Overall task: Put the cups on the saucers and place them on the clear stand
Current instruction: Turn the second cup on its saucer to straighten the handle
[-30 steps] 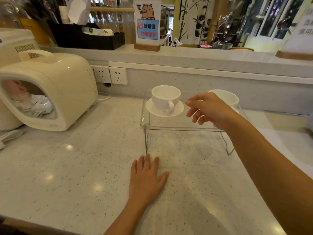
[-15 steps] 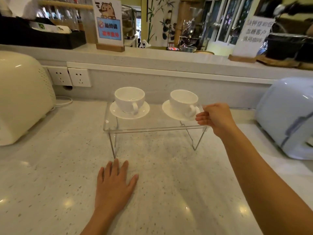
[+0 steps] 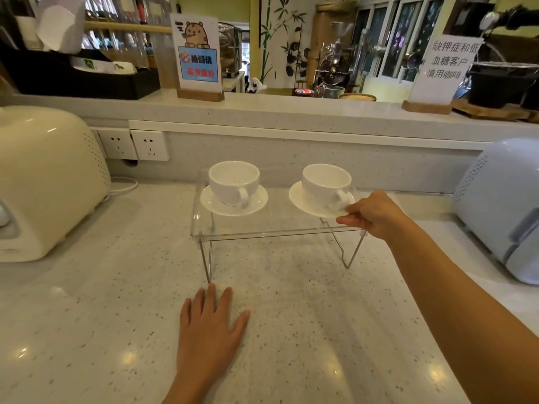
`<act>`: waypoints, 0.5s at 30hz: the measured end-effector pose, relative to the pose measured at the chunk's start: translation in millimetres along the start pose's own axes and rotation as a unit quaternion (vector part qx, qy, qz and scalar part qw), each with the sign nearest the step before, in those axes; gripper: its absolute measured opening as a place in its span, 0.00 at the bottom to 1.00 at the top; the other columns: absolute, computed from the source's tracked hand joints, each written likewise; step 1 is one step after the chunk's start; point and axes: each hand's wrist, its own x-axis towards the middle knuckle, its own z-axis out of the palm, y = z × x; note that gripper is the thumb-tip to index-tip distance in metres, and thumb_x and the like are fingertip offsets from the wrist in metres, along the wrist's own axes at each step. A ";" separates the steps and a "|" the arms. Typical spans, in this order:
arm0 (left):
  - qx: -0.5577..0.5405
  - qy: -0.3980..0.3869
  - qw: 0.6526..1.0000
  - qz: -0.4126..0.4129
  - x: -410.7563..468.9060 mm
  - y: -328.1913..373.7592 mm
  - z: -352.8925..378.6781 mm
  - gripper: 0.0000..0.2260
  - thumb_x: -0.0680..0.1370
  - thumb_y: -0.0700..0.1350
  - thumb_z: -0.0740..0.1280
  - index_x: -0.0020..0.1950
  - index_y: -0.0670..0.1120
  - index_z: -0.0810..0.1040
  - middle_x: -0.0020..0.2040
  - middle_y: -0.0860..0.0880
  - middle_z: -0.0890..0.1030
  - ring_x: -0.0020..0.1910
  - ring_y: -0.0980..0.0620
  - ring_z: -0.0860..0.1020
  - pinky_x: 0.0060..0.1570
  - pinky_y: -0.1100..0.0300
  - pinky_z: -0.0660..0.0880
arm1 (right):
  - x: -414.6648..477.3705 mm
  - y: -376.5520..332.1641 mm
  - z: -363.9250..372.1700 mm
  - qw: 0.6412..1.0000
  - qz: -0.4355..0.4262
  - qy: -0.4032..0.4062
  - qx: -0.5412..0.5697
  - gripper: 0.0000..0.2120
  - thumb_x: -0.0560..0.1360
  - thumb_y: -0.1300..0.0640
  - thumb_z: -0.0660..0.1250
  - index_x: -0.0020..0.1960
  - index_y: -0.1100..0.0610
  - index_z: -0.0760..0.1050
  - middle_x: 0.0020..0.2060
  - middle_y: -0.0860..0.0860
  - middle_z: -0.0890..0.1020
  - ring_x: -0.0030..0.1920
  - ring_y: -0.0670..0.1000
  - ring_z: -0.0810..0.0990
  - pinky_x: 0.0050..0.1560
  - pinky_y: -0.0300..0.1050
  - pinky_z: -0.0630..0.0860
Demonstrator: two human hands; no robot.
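Note:
Two white cups stand on white saucers on the clear stand (image 3: pixel 262 233), both upright. The left cup (image 3: pixel 233 182) sits on its saucer (image 3: pixel 256 204) with the handle facing me. The right cup (image 3: pixel 325 185) sits on the right saucer (image 3: pixel 300 199), handle to the front right. My right hand (image 3: pixel 373 214) is at the stand's right end, fingertips pinched on the front right rim of the right saucer. My left hand (image 3: pixel 208 330) lies flat on the counter in front of the stand, fingers spread, holding nothing.
A cream appliance (image 3: pixel 49 176) stands at the left and a pale blue one (image 3: pixel 501 205) at the right. Wall sockets (image 3: pixel 134 144) sit behind the stand's left. A raised ledge carries a cartoon sign (image 3: pixel 198 53) and a text sign (image 3: pixel 440 62).
My right hand moved from above the stand's middle to the right saucer's front rim. The view swung right, bringing the second cup and the blue appliance into sight. My left hand stayed flat.

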 end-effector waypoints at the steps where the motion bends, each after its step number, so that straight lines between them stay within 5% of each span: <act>1: 0.000 0.001 1.000 0.000 0.0 -0.1 -0.2 0.30 0.75 0.66 0.43 0.75 0.56 0.52 0.78 0.48 0.53 0.76 0.48 0.48 0.75 0.48 0.44 | 0.7 -1.3 0.5 1.000 0.008 -0.004 0.011 0.20 0.74 0.73 0.60 0.65 0.73 0.62 0.50 0.70 0.76 0.22 0.54 0.81 0.20 0.38 0.78; 5: 0.002 0.000 1.000 -0.002 -0.2 0.3 -0.5 0.31 0.75 0.66 0.43 0.75 0.56 0.51 0.78 0.48 0.52 0.76 0.48 0.48 0.74 0.48 0.43 | 8.0 -3.5 1.9 1.000 0.021 -0.008 -0.009 0.21 0.74 0.70 0.61 0.67 0.71 0.63 0.61 0.67 0.72 0.34 0.58 0.81 0.26 0.41 0.81; 15: -0.008 -0.003 1.000 -0.004 -0.7 1.2 -2.8 0.30 0.74 0.66 0.43 0.75 0.56 0.51 0.78 0.49 0.51 0.76 0.48 0.47 0.75 0.49 0.43 | 9.3 -10.7 16.3 0.999 0.035 -0.021 0.010 0.20 0.74 0.71 0.61 0.66 0.71 0.62 0.62 0.66 0.70 0.35 0.59 0.81 0.26 0.43 0.81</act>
